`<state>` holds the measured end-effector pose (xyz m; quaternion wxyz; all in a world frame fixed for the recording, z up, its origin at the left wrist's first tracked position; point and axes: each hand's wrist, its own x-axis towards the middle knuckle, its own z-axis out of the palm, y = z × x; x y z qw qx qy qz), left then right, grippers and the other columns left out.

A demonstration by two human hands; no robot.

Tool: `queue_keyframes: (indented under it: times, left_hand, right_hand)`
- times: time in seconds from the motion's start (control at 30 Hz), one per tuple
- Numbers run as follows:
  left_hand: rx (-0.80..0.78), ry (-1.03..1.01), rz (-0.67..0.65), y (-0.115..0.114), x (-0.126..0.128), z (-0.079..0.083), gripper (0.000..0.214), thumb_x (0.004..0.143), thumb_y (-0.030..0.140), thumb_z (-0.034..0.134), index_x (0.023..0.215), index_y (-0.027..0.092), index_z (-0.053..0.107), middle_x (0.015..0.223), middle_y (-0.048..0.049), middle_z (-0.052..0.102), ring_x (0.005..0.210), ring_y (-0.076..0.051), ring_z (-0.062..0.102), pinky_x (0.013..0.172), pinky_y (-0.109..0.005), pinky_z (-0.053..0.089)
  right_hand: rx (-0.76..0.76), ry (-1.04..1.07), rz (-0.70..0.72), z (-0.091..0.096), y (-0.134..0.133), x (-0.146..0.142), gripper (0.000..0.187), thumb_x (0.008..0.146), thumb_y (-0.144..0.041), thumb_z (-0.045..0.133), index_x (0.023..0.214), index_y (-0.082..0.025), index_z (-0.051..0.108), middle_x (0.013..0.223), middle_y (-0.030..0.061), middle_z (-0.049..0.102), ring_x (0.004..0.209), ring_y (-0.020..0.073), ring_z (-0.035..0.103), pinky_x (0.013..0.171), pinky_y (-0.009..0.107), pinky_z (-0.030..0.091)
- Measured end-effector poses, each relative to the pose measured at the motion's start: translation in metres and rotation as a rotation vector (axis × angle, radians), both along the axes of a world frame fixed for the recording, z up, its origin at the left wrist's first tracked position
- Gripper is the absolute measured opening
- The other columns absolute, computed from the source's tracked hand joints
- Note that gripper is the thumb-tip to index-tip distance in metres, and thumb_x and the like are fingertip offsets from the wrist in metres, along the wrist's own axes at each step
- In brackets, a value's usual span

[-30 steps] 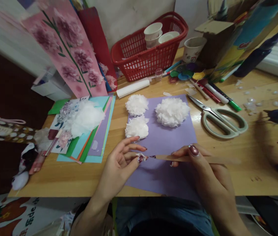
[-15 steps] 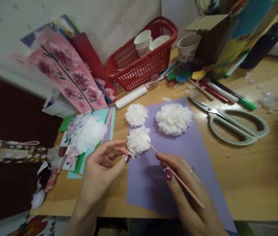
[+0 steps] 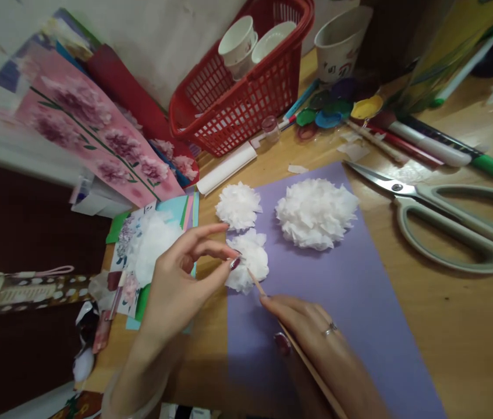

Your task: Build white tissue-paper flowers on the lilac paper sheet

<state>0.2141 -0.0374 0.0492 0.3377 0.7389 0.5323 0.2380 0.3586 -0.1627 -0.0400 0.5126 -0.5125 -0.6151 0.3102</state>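
Observation:
My left hand point(image 3: 176, 291) pinches thumb and forefinger at the left edge of a small white tissue-paper flower point(image 3: 248, 262) lying on a purple paper sheet point(image 3: 337, 314). Whatever sits in the pinch is too small to name. My right hand point(image 3: 311, 343) grips a thin wooden stick point(image 3: 298, 349) whose tip pokes into the same flower from below. A second small flower point(image 3: 238, 205) lies just behind it at the sheet's edge. To the right, a larger white flower point(image 3: 316, 212) rests on the sheet.
Big grey-handled scissors point(image 3: 451, 215) lie at the right on the wooden table point(image 3: 468, 314). At the back stand a red basket point(image 3: 237, 99) with paper cups, markers point(image 3: 438, 148) and paint pots. Coloured papers and white tissue point(image 3: 154, 241) lie left, beside a pink flower picture point(image 3: 93, 139).
The view has moved closer and tilted. My right hand swung the stick from lying crosswise to poking the near flower. My left hand moved up to that flower's edge.

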Motion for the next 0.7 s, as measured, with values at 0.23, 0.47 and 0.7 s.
queue_keyframes:
  times: [0.23, 0.47, 0.7]
  left_hand:
    - [0.018, 0.142, -0.065, 0.006, 0.003, -0.005, 0.046, 0.081, 0.013, 0.071, 0.124, 0.023, 0.056, 0.084, 0.0038, 0.076, 0.090, -0.014, 0.069, 0.102, -0.030, 0.044]
    - [0.074, 0.246, -0.149, 0.005, 0.001, -0.009, 0.050, 0.083, 0.010, 0.067, 0.129, 0.023, 0.051, 0.086, 0.0049, 0.076, 0.090, -0.013, 0.070, 0.104, -0.028, 0.043]
    - [0.099, 0.292, -0.192, 0.004, -0.001, -0.007, 0.053, 0.083, 0.010, 0.067, 0.131, 0.024, 0.049, 0.089, 0.0048, 0.076, 0.094, -0.013, 0.070, 0.102, -0.028, 0.044]
  right_hand:
    - [-0.016, -0.038, 0.067, -0.002, 0.001, 0.003, 0.045, 0.092, -0.006, 0.043, 0.134, -0.022, 0.047, 0.117, 0.0068, 0.068, 0.098, 0.0159, 0.065, 0.083, 0.025, 0.056]
    - [-0.007, 0.028, 0.046, 0.001, -0.001, 0.005, 0.042, 0.092, -0.006, 0.043, 0.130, -0.024, 0.048, 0.110, 0.0042, 0.069, 0.096, 0.0146, 0.066, 0.082, 0.022, 0.055]
    - [-0.029, 0.014, -0.058, 0.008, -0.002, 0.010, 0.038, 0.094, -0.009, 0.041, 0.129, -0.023, 0.050, 0.111, 0.0059, 0.069, 0.098, 0.0163, 0.065, 0.083, 0.025, 0.054]
